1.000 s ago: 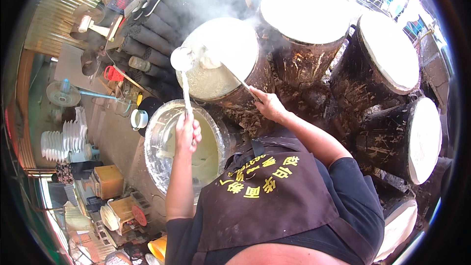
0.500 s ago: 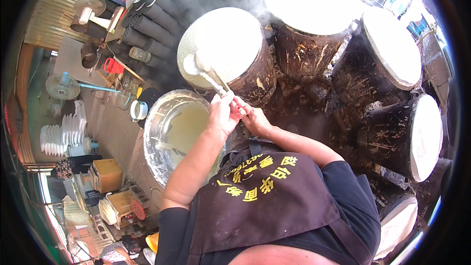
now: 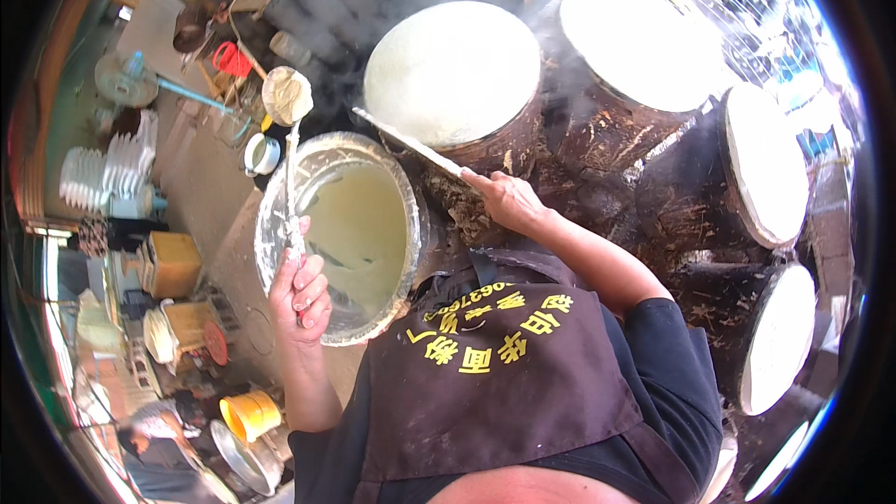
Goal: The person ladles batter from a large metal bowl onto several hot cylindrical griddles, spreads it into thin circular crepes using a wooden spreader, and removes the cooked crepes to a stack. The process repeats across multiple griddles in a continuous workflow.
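Note:
My left hand (image 3: 301, 294) is closed on the handle of a batter-coated ladle (image 3: 286, 93), held upright in the picture over the left side of a large basin (image 3: 408, 261) of pale creamy batter. My right hand (image 3: 507, 198) grips a long pale stick (image 3: 401, 135), its far end by the lower edge of the middle barrel's white, round top (image 3: 453, 65). That dark, crusted barrel (image 3: 499, 154) stands just beyond the basin, with steam about it.
More dark barrels with white tops (image 3: 635, 37) (image 3: 765, 168) (image 3: 779, 336) curve round the right. At left are stacked white items (image 3: 103, 173), a fan (image 3: 126, 84), a white pot (image 3: 262, 154) and wooden boxes (image 3: 173, 264). A person (image 3: 154, 443) is near a yellow bucket (image 3: 250, 415), lower left.
My hands came together over the middle barrel, then parted. The ladle has swung left and down over the basin; the stick now points up-left. The view has shifted.

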Motion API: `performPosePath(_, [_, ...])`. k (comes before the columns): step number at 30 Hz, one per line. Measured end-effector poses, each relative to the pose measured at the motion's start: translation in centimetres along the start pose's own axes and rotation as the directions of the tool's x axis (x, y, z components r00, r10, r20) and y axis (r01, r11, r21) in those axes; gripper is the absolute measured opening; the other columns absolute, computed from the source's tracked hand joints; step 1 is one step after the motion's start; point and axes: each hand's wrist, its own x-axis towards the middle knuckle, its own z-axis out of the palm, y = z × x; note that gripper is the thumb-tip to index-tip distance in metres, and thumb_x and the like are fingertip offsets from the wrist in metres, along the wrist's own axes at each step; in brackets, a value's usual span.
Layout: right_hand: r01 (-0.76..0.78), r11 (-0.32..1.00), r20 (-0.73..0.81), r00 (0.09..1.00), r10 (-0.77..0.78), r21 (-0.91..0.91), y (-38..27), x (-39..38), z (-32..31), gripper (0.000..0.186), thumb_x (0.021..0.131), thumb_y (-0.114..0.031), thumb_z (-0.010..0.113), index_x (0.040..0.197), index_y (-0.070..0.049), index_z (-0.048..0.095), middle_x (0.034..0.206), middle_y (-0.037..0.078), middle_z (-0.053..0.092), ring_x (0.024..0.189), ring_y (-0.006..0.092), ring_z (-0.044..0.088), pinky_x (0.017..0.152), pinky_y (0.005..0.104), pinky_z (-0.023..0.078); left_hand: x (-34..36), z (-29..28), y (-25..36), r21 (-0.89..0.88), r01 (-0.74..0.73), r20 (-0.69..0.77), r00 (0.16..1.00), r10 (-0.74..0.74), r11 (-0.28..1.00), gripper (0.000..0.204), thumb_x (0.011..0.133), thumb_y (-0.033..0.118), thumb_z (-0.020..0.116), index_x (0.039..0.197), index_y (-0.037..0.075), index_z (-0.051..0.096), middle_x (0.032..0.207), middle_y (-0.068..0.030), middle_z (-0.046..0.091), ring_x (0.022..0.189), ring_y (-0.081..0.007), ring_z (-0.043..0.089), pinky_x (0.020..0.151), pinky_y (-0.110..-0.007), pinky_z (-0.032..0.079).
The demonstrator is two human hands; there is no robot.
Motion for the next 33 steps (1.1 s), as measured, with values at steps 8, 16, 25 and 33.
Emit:
performPosePath(8, [-0.134, 0.904, -0.264, 0.930, 0.256, 0.405, -0.9, -3.0, -1.4, 0.052, 0.082, 0.001, 0.059, 0.132, -0.007, 0.051, 0.116, 0.021, 0.062, 0.106, 0.0290, 0.063, 0.088, 0.0342, 0.050, -4.7, -15.8, -0.8, 0.743, 0.329, -0.583, 0.746, 0.322, 0.583, 0.055, 0.095, 0.014, 0.050, 0.146, 0.015, 0.029, 0.063, 0.0035, 0.040, 0.041, -0.0047, 0.037, 0.028, -0.023, 0.034])
performPosePath(16, [0.014, 0.940, -0.104, 0.994, 0.023, 0.341, -9.7, -2.7, 3.4, 0.054, 0.080, 0.000, 0.062, 0.132, -0.007, 0.051, 0.109, 0.020, 0.065, 0.093, 0.0287, 0.068, 0.081, 0.0325, 0.051, -6.9, -34.6, -4.3, 0.841, 0.427, -0.354, 0.899, 0.259, -0.332, 0.058, 0.090, 0.013, 0.054, 0.145, 0.015, 0.034, 0.070, -0.0141, 0.060, 0.054, -0.0204, 0.058, 0.045, -0.037, 0.047])
performPosePath(25, [-0.309, 0.904, -0.082, 0.935, 0.346, 0.297, -12.8, -7.2, 5.8, 0.057, 0.080, 0.000, 0.062, 0.135, -0.009, 0.050, 0.095, 0.015, 0.068, 0.082, 0.0122, 0.064, 0.075, 0.0278, 0.050, -8.9, -35.6, 2.6, 0.919, 0.146, -0.261, 0.922, -0.286, -0.366, 0.052, 0.092, 0.014, 0.051, 0.142, 0.020, 0.037, 0.092, -0.0257, 0.064, 0.082, -0.0415, 0.064, 0.069, -0.048, 0.049])
performPosePath(33, [-0.348, 0.878, -0.063, 0.920, 0.388, 0.330, -16.1, -9.5, 7.3, 0.057, 0.081, 0.001, 0.061, 0.135, -0.010, 0.050, 0.086, 0.012, 0.066, 0.071, 0.0083, 0.056, 0.070, 0.0251, 0.048, 0.6, -40.5, 2.7, 0.718, -0.099, -0.124, 0.956, -0.267, -0.689, 0.062, 0.091, 0.013, 0.054, 0.147, 0.020, 0.028, 0.083, -0.0233, 0.063, 0.070, -0.0378, 0.064, 0.060, -0.048, 0.050])
